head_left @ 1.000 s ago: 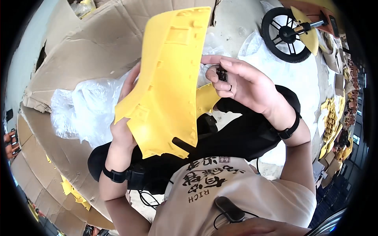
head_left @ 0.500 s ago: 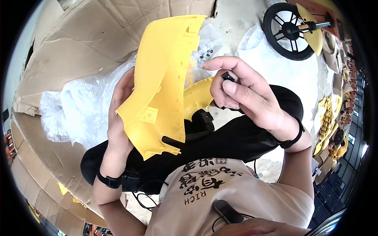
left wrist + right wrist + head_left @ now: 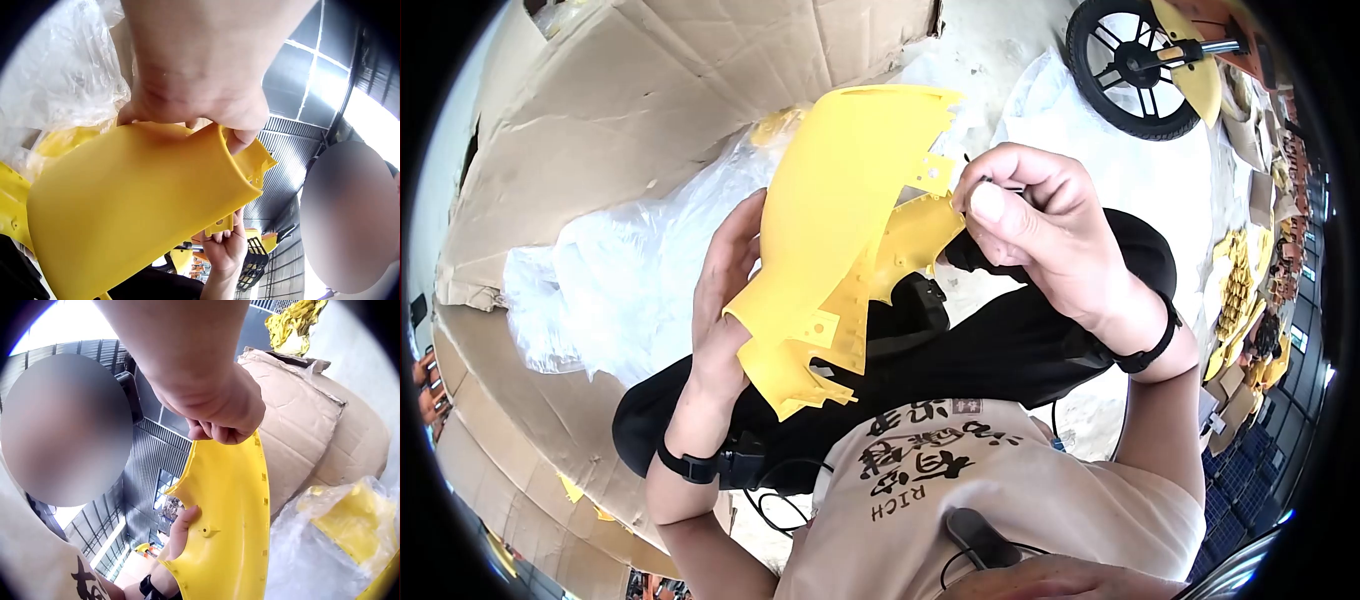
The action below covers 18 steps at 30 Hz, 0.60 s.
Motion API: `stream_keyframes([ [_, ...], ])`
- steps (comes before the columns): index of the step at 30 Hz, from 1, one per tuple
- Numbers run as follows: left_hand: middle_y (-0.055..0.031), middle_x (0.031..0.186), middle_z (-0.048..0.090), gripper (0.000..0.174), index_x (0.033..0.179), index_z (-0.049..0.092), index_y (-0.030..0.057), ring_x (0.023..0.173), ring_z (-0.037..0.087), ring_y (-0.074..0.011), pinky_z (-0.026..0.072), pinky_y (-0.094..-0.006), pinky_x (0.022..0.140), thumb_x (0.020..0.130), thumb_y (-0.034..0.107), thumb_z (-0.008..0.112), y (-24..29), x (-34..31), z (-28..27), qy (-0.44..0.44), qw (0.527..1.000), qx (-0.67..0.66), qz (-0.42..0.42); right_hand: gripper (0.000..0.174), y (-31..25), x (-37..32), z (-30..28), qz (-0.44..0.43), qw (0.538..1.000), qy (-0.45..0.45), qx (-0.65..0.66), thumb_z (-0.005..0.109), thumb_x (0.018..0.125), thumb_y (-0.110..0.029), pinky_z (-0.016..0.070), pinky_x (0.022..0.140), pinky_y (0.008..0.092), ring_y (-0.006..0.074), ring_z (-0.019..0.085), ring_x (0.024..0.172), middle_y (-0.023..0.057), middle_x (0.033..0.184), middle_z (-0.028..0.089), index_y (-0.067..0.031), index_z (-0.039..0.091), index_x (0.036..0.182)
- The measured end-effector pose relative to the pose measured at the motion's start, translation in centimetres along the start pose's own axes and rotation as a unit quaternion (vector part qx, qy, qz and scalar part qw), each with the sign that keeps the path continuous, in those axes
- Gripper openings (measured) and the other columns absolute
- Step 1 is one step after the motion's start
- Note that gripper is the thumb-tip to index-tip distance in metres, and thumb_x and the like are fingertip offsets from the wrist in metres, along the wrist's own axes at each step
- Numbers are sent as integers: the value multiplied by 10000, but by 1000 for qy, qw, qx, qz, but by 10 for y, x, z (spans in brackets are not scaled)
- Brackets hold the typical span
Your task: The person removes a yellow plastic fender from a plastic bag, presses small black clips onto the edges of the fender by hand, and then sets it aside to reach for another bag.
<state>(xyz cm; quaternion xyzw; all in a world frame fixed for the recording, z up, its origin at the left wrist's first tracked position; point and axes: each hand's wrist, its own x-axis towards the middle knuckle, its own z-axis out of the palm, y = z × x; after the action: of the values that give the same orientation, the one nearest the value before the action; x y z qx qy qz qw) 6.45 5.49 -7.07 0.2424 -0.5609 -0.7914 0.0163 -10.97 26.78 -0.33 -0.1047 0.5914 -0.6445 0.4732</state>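
Note:
My left hand point(image 3: 720, 310) grips a curved yellow plastic panel point(image 3: 830, 190) along its left edge, thumb curling over the rim in the left wrist view. The panel is tilted above my lap, its smooth outer face turned up. Near its right edge, by a small tab with holes point(image 3: 934, 174), is my right hand point(image 3: 1055, 235), thumb and fingers pinched together. Only a dark speck of the small black clips shows between those fingers; the rest is hidden. In the right wrist view the fist point(image 3: 228, 419) overlaps the panel's top edge, and small tabs line the inner face.
A second yellow panel point(image 3: 915, 240) lies behind the held one, by my black-trousered legs point(image 3: 990, 330). Clear plastic wrap point(image 3: 620, 270) and large cardboard point(image 3: 630, 130) are to the left. A black-spoked wheel point(image 3: 1135, 65) stands at upper right, with yellow parts point(image 3: 1235, 290) piled farther right.
The left hand has turned the panel from its ribbed inner side to its smooth outer side. The right hand's fingers have closed over the black clips and come to the panel's right edge.

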Motion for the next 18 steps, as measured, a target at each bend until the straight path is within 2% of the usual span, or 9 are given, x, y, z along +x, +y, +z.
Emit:
stream_keyframes([
  [1,-169,1380,470,941,1481,314,-10,1251,479,-253,377,-392,1070,721,443,637,0,0,1,-2,1000,0,-2,241,1,1,-1,20,999,-7,26,672,944,-236,312,514,195,30,433,585,-10,706,585,-8,674,1019],
  [8,-158,1372,478,934,1486,313,1,1241,487,-243,385,-378,1068,728,429,652,0,-1,3,8,1000,-19,-6,263,-1,0,-2,42,999,16,8,690,927,-207,292,508,181,16,406,580,15,774,639,-3,689,1092],
  [13,-166,1378,474,914,1492,299,4,1231,518,-247,418,-375,1047,750,405,652,2,-1,1,-1,998,-54,-12,286,0,2,-3,61,996,2,58,686,926,-177,283,517,165,11,378,577,33,841,665,10,667,1141],
  [15,-185,1457,408,749,1498,264,3,1321,464,-278,408,-404,1084,912,388,529,0,0,-4,-46,998,-28,14,281,0,2,-2,53,996,1,65,679,929,-167,281,517,166,10,377,578,41,854,670,14,663,1143],
  [18,-186,1462,402,753,1495,267,1,1330,456,-277,404,-407,1088,907,387,534,1,0,-2,-47,998,-36,14,272,-1,2,1,37,997,5,68,663,941,-172,280,514,170,11,371,573,35,833,656,11,662,1142],
])
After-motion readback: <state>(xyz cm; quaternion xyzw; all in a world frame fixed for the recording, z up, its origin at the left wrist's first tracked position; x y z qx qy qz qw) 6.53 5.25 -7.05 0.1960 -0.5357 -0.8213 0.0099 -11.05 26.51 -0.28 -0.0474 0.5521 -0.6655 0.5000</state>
